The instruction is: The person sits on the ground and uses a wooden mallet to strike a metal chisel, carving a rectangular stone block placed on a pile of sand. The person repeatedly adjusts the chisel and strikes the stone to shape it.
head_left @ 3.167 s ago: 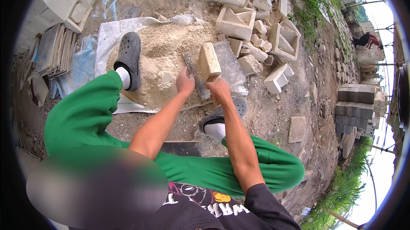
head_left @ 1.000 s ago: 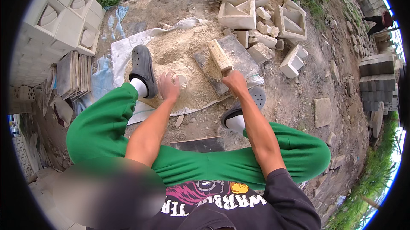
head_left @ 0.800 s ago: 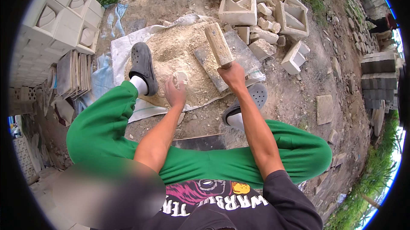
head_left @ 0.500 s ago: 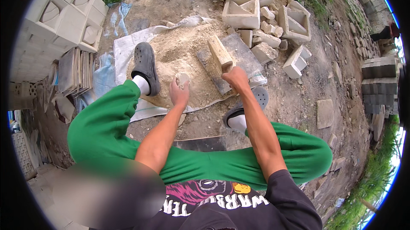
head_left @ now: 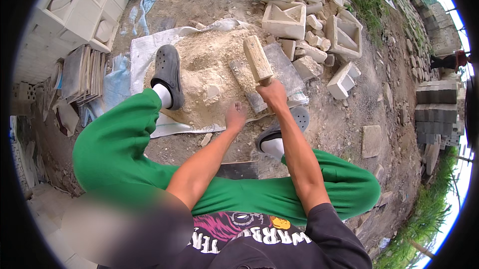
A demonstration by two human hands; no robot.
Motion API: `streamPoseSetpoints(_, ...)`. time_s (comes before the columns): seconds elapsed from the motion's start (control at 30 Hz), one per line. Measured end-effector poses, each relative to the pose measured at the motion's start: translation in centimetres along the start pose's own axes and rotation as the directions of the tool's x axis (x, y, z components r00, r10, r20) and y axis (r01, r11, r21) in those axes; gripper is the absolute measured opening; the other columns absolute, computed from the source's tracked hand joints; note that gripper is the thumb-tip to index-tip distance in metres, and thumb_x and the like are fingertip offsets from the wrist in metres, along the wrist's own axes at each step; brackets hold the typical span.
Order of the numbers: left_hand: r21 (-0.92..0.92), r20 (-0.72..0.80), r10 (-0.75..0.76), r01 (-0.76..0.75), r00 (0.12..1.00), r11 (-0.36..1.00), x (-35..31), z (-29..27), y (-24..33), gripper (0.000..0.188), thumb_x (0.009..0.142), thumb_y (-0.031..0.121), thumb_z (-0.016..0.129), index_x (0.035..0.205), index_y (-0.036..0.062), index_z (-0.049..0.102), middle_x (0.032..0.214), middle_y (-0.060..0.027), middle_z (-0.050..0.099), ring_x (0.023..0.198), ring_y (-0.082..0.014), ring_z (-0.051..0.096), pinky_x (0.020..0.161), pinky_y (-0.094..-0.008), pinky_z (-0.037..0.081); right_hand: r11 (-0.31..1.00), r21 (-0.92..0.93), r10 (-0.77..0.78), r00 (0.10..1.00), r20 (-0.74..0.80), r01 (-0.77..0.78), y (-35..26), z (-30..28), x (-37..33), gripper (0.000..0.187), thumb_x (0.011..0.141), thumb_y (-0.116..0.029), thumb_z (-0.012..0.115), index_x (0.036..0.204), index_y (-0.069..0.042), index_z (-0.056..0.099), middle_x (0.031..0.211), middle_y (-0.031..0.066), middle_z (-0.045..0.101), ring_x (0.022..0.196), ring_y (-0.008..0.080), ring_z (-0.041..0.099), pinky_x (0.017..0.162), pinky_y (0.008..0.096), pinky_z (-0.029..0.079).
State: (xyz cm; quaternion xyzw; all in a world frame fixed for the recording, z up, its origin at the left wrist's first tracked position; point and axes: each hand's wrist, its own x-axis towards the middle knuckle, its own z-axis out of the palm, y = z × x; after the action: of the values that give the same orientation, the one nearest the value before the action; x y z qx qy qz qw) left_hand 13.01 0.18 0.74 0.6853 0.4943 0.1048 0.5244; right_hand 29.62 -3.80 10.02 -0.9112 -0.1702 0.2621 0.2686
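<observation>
My right hand (head_left: pixel 272 94) is wrapped round the handle of a wooden mallet (head_left: pixel 258 59), whose blocky pale head is over a dark flat slab (head_left: pixel 284 62). To its left, my left hand (head_left: pixel 236 116) is low over the near edge of the crushed material, its fingers curled in; whatever they may hold is hidden. A pale chunk of block (head_left: pixel 213 92) lies loose on the heap of sandy rubble (head_left: pixel 199 69), apart from both hands. Under the heap spreads a white woven sack (head_left: pixel 142 59).
Broken cast blocks (head_left: pixel 283 20) are piled at the far right. Stacked pale blocks (head_left: pixel 75 9) rise at the left, near leaning thin boards (head_left: pixel 87 77). My dark clogs (head_left: pixel 167 72) flank the heap. Grey blocks (head_left: pixel 439 107) stand stacked at the right edge.
My left hand has let go of the pale chunk and moved right and nearer to me, leaving it on the heap. My right hand still holds the mallet over the slab.
</observation>
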Motion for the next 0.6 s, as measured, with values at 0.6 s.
streamPoseSetpoints(0.6,-0.349,0.342,-0.392,0.503,0.854,0.791,1.7,6.7,-0.3,0.035,0.1,0.026,0.061,0.116,-0.0045,0.057,0.101,-0.0112,0.066,0.084,-0.0184,0.067,0.067,-0.0317,0.053,0.996,-0.001,-0.087,0.996,0.01,0.087,1.6,0.0,2.1,0.032,0.072,-0.023,0.07,0.08,0.008,0.071,0.073,0.0177,0.071,0.068,0.0267,0.071,0.067,0.0397,0.056)
